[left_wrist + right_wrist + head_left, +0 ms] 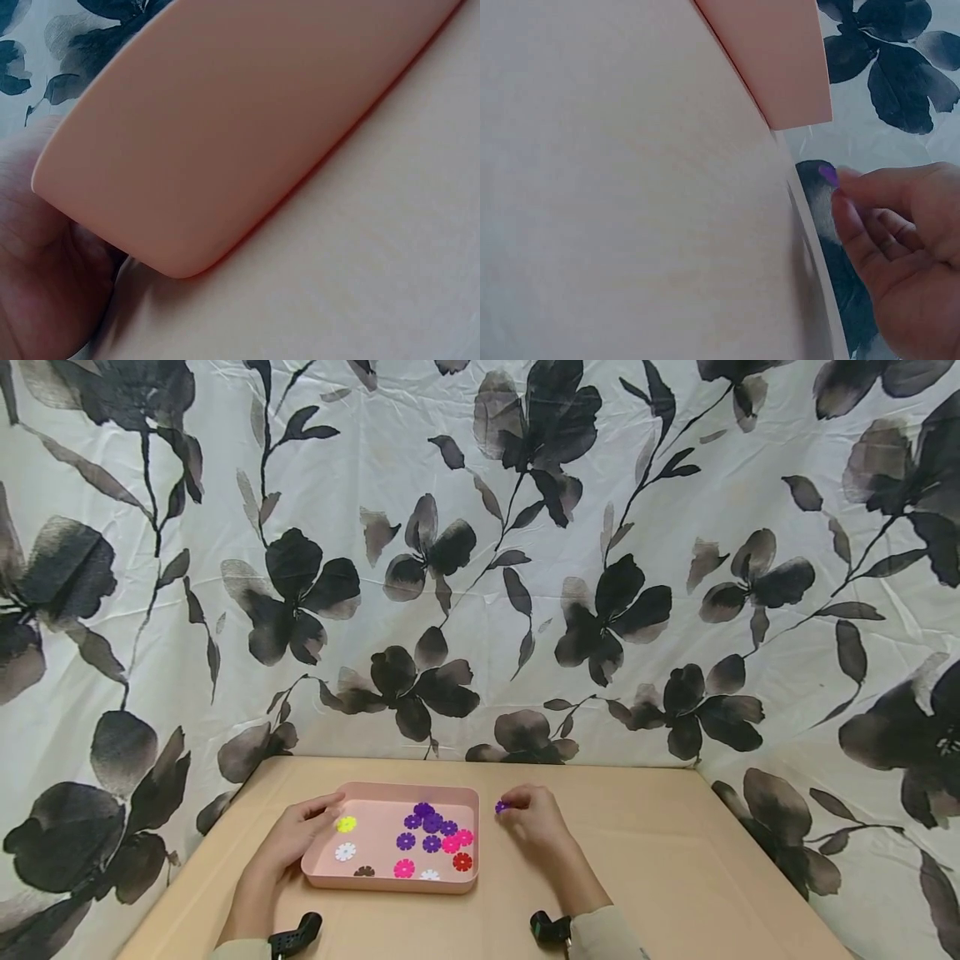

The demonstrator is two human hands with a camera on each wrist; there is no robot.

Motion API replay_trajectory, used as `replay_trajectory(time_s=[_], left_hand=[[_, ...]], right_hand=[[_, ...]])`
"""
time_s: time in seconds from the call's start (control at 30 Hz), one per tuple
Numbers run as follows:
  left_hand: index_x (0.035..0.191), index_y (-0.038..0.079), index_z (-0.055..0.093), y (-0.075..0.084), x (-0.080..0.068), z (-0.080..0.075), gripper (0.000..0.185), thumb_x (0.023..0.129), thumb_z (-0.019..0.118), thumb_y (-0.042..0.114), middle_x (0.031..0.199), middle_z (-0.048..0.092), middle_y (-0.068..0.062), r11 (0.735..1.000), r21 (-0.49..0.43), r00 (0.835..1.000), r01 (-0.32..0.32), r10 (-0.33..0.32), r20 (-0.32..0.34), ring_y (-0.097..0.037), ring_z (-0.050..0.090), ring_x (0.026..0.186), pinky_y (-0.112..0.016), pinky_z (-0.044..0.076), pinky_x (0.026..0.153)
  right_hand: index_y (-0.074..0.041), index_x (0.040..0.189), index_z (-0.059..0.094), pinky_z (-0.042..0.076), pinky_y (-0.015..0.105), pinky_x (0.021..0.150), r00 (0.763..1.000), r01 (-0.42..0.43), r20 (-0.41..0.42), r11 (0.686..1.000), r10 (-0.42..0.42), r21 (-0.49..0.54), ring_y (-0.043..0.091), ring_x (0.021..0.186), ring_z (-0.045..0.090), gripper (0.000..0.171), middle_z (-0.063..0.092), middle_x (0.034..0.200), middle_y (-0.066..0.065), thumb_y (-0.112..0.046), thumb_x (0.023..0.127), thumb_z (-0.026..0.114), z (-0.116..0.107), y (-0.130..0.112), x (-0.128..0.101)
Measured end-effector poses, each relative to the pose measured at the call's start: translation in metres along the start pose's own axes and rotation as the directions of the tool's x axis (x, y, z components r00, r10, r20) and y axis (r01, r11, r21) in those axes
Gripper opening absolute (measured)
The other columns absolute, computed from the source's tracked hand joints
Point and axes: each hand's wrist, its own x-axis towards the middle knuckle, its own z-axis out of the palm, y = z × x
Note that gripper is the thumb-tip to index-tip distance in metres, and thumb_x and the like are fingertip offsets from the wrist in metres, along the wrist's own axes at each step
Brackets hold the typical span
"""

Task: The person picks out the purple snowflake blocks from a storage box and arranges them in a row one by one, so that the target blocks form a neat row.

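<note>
A shallow pink tray (375, 806) lies on the table, with small flower-shaped pieces inside. Several purple flower pieces (432, 822) cluster toward its right half. At the tray's left side, my left hand (288, 837) grips the wall and rim near the far corner. The left wrist view shows that hand (37, 255) against the tray's end, its fingers partly hidden. Just beyond the right wall, my right hand (536, 818) pinches one purple flower piece (501, 807) between thumb and forefinger. The same purple piece (829, 175) peeks from the fingertips in the right wrist view.
Also in the tray are a yellow piece (346, 824), a red piece (462, 862), a brown piece (363, 872), pink pieces (403, 867) and white pieces (345, 852). The tan tabletop (675, 860) extends right of the tray. A floral cloth (480, 568) hangs behind the table.
</note>
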Motion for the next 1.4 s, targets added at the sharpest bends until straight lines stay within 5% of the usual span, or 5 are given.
replay_trajectory(time_s=[0.5,0.9,1.4], left_hand=[[0.155,0.011,0.051,0.0,-0.003,-0.002,0.052,0.107,0.058,0.032,0.165,0.04,-0.019,1.0,-0.004,1.0,0.0,0.001,0.013,-0.044,0.028,0.156,-0.064,0.024,0.125],[0.154,0.01,0.051,-0.003,-0.005,-0.012,0.051,0.107,0.058,0.03,0.164,0.041,-0.019,1.0,-0.005,0.999,-0.008,0.008,0.04,-0.044,0.029,0.156,-0.064,0.025,0.124],[0.156,0.011,0.049,-0.002,-0.006,-0.013,0.053,0.108,0.057,0.032,0.166,0.038,-0.017,1.0,-0.002,0.999,0.0,0.0,0.052,-0.043,0.025,0.158,-0.064,0.021,0.126]], right_hand=[[0.001,0.102,0.08,0.062,0.039,0.084,0.999,0.049,0.025,0.983,-0.045,-0.179,0.02,0.09,0.067,0.017,0.075,0.098,0.01,-0.002,0.086,0.082,0.002,0.008,-0.004],[-0.001,0.103,0.08,0.058,0.027,0.074,0.999,-0.025,0.033,0.977,0.033,-0.21,0.016,0.082,0.06,0.016,0.075,0.094,0.009,-0.002,0.086,0.082,0.007,-0.004,-0.018],[0.001,0.107,0.078,0.057,0.029,0.074,0.999,-0.031,0.013,0.975,0.035,-0.221,0.018,0.083,0.06,0.02,0.073,0.098,0.011,0.0,0.088,0.079,0.008,-0.009,-0.019]])
